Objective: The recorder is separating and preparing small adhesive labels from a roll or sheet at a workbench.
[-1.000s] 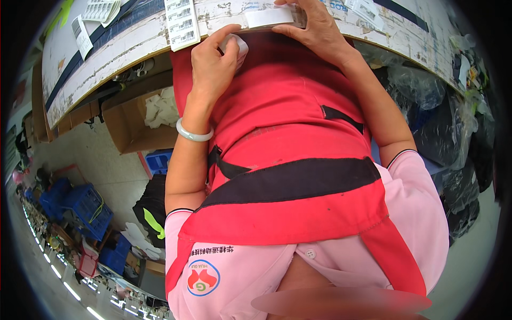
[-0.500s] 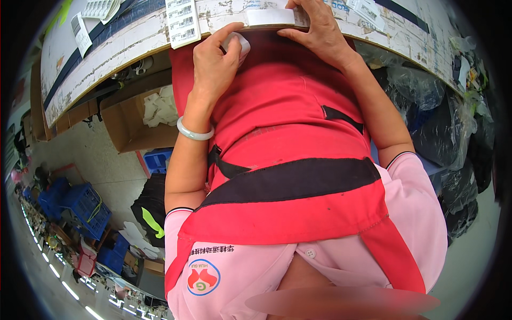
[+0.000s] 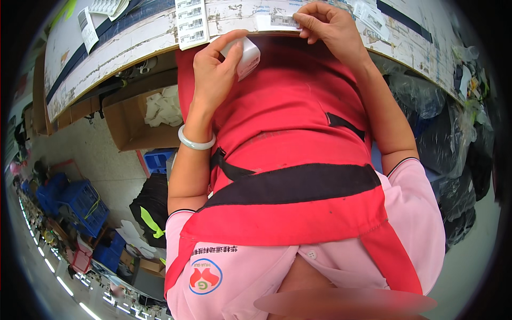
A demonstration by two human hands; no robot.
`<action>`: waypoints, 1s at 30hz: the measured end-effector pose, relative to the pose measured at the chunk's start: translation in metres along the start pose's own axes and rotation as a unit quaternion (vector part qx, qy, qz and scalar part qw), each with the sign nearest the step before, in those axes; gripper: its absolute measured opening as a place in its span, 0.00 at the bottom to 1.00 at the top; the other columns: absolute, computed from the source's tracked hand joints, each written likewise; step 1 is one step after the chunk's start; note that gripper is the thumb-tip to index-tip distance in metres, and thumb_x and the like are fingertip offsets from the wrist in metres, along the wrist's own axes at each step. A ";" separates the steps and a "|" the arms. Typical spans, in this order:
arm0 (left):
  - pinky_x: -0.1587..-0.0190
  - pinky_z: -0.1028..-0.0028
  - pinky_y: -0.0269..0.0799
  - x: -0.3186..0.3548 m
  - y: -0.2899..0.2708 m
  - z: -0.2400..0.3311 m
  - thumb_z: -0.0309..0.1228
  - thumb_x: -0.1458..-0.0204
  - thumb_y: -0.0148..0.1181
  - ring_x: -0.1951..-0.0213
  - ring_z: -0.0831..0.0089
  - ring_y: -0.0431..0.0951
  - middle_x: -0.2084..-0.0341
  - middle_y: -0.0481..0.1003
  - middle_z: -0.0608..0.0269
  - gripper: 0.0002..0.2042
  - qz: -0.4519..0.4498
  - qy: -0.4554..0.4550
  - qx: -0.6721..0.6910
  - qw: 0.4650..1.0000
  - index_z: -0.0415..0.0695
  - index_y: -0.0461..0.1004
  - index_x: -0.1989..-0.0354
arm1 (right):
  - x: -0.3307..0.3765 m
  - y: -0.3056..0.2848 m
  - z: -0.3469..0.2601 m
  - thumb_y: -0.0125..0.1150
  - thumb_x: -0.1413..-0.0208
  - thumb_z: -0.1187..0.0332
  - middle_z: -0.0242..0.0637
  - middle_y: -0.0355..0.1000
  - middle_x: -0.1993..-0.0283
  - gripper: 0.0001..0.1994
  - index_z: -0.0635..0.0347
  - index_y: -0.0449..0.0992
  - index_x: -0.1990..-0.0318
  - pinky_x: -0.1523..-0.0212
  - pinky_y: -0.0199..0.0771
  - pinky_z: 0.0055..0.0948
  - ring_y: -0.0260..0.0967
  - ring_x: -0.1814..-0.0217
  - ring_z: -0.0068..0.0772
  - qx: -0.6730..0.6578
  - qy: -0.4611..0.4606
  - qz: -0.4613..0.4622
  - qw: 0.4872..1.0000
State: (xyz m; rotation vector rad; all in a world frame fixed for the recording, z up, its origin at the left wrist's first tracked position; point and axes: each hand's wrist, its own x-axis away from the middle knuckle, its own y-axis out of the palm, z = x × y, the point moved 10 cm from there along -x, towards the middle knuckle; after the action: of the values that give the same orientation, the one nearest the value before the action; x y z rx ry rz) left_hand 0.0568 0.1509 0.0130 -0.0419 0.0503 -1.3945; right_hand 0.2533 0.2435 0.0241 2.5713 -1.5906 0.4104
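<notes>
My left hand [image 3: 214, 72] is closed, thumb and fingers gripping a curled white label strip [image 3: 249, 57] with printing on its lower end. That strip hangs just off the table's front edge, over my red apron. A white paper strip [image 3: 263, 22] lies at the edge of the table, and a printed barcode label [image 3: 285, 21] shows on its right part. At the label's right end my right hand [image 3: 332, 33] is closed, thumb and index finger pinched together at its corner. The exact grip is partly hidden by the fingertips.
A stack of barcode label sheets [image 3: 192, 24] lies on the worn white table [image 3: 229, 24] beside my left hand. More labels [image 3: 372, 22] lie to the right. Below the table stand an open cardboard box [image 3: 121, 120] and clear plastic bags [image 3: 418, 96].
A barcode label now shows at my right fingertips, where the strip looked plain white. My right hand has shifted right and its fingers have drawn together. More of the left hand's strip is visible.
</notes>
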 end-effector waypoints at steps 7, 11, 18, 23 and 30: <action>0.76 0.85 0.65 0.005 0.001 -0.004 0.27 0.42 0.57 0.76 0.87 0.69 0.71 0.77 0.68 0.11 -0.015 -0.051 0.033 0.998 0.40 0.79 0.53 | -0.008 0.008 -0.001 0.59 0.40 0.69 0.32 0.73 0.73 0.07 0.65 0.75 0.64 0.74 0.72 0.18 0.70 0.74 0.19 0.050 0.039 -0.016 0.998; 0.77 0.84 0.64 0.005 0.003 -0.002 0.27 0.42 0.57 0.77 0.87 0.68 0.71 0.77 0.68 0.11 -0.016 -0.045 0.034 0.998 0.40 0.79 0.53 | -0.014 0.009 0.001 0.59 0.41 0.69 0.33 0.73 0.73 0.07 0.65 0.75 0.65 0.75 0.73 0.18 0.71 0.75 0.19 0.072 0.025 -0.017 0.997; 0.56 0.82 0.71 0.007 0.005 -0.008 0.27 0.41 0.58 0.60 0.83 0.74 0.60 0.78 0.66 0.12 -0.034 -0.087 0.034 0.995 0.38 0.77 0.51 | -0.015 0.011 0.004 0.59 0.41 0.69 0.33 0.73 0.74 0.08 0.66 0.75 0.65 0.76 0.73 0.17 0.70 0.76 0.19 0.077 0.035 -0.018 0.996; 0.56 0.82 0.71 0.008 0.006 -0.008 0.27 0.41 0.58 0.60 0.83 0.74 0.60 0.78 0.66 0.12 -0.040 -0.083 0.034 0.995 0.38 0.77 0.51 | -0.013 0.011 0.002 0.58 0.41 0.69 0.33 0.73 0.74 0.08 0.65 0.75 0.65 0.75 0.73 0.18 0.70 0.76 0.19 0.094 0.034 -0.008 0.995; 0.56 0.82 0.70 0.009 0.007 -0.009 0.28 0.41 0.58 0.60 0.82 0.74 0.59 0.78 0.65 0.12 -0.043 -0.079 0.022 0.996 0.38 0.77 0.51 | -0.012 0.012 0.003 0.58 0.41 0.69 0.33 0.73 0.74 0.08 0.66 0.74 0.64 0.75 0.74 0.19 0.70 0.75 0.20 0.086 0.036 -0.007 0.996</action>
State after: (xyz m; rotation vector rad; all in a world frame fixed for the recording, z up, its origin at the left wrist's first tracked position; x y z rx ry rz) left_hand 0.0647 0.1434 0.0040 -0.1197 -0.1150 -1.4735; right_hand 0.2379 0.2479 0.0173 2.6551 -1.5772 0.6573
